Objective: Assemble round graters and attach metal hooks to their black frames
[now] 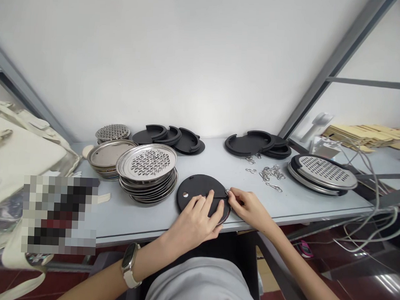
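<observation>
A round black disc [196,184] with a small hole lies near the table's front edge. My left hand [200,216] rests across it, fingers on its top and thumb at the near edge, holding it. At the disc's right rim, my right hand [245,207] pinches a small silvery wire clip [227,192], mostly hidden by the fingertips. Several loose wire clips [271,173] are scattered beyond that hand. Left of the disc stands a stack of round metal grater plates [149,163], the top one with raised teeth.
Black rimmed discs [189,140] lie along the wall, with more black rimmed discs [249,143] farther right. Another stack of metal plates [112,153] stands at left. A grater plate on a black holder [325,171] sits at right. A cream bag [27,147] borders the left side.
</observation>
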`<state>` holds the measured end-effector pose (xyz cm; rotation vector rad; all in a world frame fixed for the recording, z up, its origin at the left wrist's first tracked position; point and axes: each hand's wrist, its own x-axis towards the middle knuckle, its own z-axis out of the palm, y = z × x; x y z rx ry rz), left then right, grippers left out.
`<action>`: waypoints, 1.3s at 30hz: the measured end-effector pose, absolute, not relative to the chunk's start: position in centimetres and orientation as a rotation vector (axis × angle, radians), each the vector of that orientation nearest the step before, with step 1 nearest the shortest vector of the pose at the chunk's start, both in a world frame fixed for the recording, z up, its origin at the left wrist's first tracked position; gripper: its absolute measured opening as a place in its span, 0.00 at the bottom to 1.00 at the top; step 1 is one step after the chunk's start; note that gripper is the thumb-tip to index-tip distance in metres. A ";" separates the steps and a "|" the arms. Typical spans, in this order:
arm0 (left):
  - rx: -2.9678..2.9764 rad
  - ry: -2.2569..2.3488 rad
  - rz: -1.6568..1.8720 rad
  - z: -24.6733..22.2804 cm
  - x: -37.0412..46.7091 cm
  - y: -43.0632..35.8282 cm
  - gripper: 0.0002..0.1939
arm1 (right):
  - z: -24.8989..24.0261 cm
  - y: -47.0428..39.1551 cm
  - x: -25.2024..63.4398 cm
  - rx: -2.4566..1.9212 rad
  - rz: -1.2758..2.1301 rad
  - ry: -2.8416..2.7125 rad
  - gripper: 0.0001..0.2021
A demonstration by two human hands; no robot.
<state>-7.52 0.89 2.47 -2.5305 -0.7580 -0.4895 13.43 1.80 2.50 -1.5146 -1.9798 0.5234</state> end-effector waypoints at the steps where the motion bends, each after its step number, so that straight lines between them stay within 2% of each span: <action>1: -2.531 -0.760 -0.488 2.5 -7.5 0.9 0.26 | 2.5 1.8 13.4 -1.512 0.524 -1.980 0.17; 39: -2.545 -0.787 -0.479 2.6 -7.6 1.0 0.26 | 2.6 1.8 13.5 -1.483 0.589 -1.947 0.17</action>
